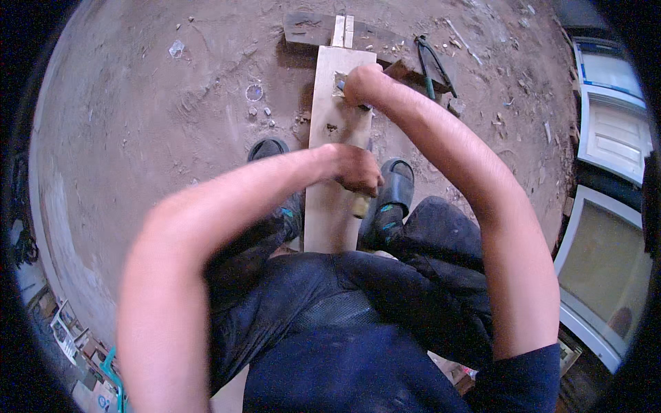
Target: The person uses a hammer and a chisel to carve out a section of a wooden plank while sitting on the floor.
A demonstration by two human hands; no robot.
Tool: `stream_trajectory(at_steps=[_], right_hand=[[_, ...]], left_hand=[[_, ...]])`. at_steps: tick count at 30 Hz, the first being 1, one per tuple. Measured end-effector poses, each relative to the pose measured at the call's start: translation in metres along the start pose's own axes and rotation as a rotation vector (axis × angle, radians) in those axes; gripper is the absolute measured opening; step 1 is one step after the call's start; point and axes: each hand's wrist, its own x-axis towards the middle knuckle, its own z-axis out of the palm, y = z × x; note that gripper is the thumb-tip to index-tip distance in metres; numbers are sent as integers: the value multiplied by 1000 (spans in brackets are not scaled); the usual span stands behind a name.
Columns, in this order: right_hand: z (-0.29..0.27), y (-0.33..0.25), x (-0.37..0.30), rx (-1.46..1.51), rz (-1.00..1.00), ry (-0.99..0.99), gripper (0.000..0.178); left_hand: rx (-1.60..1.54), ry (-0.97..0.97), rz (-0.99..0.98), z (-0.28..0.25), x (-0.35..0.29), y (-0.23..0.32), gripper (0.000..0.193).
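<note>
A long pale wooden board (330, 230) runs away from me between my legs, its near end at my lap. Two rough cut spots show in it: a small hole (332, 128) about midway, and another partly under my right hand (365, 84). That hand is closed low over the board's far part. A bit of grey metal, like a chisel blade (341, 85), shows at its left side; the rest is hidden. My left hand (357, 169), slightly blurred, is closed above the board, nearer to me. From its underside sticks the yellowish handle (360, 206) of a tool whose head I cannot make out.
The board's far end rests on a dark timber (306, 31). Green-handled pincers (427, 69) lie on it, to the right. My sandalled feet (397, 182) flank the board. White framed panels (606, 268) stand along the right; debris dots the dirt floor (172, 124).
</note>
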Motion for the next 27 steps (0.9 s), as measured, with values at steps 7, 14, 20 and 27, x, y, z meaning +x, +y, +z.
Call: stream_trajectory(at_steps=[7, 14, 20, 27], right_hand=[[2, -6, -16, -6, -20, 68, 29], [34, 41, -24, 256, -174, 167, 21], [82, 74, -91, 625, -31, 186, 32], [116, 90, -146, 1051, 43, 160, 29]], left_hand=[[161, -353, 69, -123, -41, 37, 15], [55, -207, -96, -164, -60, 34, 10], [18, -97, -180, -161, -66, 11, 12], [-88, -18, -178, -128, -49, -20, 18]])
